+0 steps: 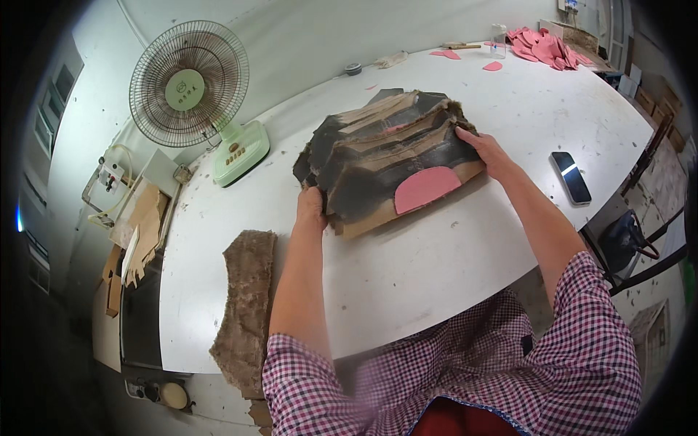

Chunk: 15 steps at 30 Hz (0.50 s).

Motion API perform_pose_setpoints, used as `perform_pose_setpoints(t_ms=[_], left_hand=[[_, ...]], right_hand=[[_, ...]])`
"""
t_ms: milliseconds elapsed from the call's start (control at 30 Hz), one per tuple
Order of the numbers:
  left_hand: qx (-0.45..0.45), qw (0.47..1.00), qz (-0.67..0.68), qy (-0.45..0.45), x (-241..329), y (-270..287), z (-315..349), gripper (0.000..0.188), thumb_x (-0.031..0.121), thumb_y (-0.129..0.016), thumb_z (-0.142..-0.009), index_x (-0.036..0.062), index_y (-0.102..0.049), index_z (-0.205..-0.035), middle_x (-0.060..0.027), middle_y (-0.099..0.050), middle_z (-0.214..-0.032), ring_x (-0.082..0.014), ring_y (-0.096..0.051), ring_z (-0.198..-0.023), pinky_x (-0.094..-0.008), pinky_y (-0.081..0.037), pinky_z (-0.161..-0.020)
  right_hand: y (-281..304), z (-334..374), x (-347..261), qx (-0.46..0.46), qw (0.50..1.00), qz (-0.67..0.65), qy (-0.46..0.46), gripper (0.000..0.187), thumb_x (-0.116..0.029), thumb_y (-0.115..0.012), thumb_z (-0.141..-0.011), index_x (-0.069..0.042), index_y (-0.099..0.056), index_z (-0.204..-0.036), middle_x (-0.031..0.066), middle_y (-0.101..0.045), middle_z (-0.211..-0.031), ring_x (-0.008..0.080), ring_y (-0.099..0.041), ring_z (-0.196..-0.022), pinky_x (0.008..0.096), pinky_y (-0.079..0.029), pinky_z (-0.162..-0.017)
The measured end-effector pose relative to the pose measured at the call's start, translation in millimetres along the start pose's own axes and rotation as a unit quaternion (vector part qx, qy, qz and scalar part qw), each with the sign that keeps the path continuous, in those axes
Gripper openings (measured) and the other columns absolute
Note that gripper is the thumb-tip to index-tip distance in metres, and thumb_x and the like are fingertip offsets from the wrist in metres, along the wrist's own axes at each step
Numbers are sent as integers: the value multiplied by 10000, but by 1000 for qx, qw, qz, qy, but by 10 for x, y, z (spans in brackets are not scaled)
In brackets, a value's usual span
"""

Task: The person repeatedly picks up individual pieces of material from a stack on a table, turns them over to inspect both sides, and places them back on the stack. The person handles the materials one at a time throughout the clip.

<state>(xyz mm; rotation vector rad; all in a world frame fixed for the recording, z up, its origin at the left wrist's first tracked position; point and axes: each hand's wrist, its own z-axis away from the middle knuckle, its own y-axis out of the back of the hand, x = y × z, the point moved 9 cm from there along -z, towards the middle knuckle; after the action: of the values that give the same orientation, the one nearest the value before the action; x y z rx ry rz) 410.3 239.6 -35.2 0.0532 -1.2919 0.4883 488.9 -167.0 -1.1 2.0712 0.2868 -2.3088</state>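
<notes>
Both my hands grip a loose pile of brown and black sheet pieces (pixel 363 185) with ragged, fuzzy edges, tilted over the white table. My left hand (pixel 313 206) closes on its near left edge. At the far right edge, my right hand (pixel 481 150) has the thumb on top and the other fingers mostly hidden underneath. A pink half-round patch (pixel 427 190) lies on the near side of the top piece. Left of my left forearm, a brown furry panel (pixel 246 305) lies along the table's left part and hangs over its near edge.
A green fan (pixel 190 94) stands at the back left of the white table (pixel 407 283). A phone (pixel 571 177) lies at the right. At the far right are a heap of pink pieces (pixel 545 49) and a clear container (pixel 498 41). A dark bag (pixel 624 241) is beyond the right edge.
</notes>
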Motion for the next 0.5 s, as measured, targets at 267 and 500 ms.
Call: perform_pose_setpoints(t_ms=[267,500], left_hand=[[-29,999,29,-10,-277,149,949,399,-31,-418,-889,1,-509,-1276,-143,-618,-1099,-232,-631,-959,-352,-552,-788],[160,898,-353,-210,265,228,1456,492,259,-611,-945,-13,-458,-1326,-158,-529,-1208,-233,-537,-1044,-367,-459,-866]], right_hand=[[225,1128,81,5,1000,-9,-8,528,-373,-689,-883,30,-588,-1209,76,-649,-1092,143,-618,-972,290,-502,-841],[496,1343,-144,164,935,302,86,728,-467,-615,-908,71,-412,-1355,207,-491,-1327,273,-490,-1221,361,-394,-1024]])
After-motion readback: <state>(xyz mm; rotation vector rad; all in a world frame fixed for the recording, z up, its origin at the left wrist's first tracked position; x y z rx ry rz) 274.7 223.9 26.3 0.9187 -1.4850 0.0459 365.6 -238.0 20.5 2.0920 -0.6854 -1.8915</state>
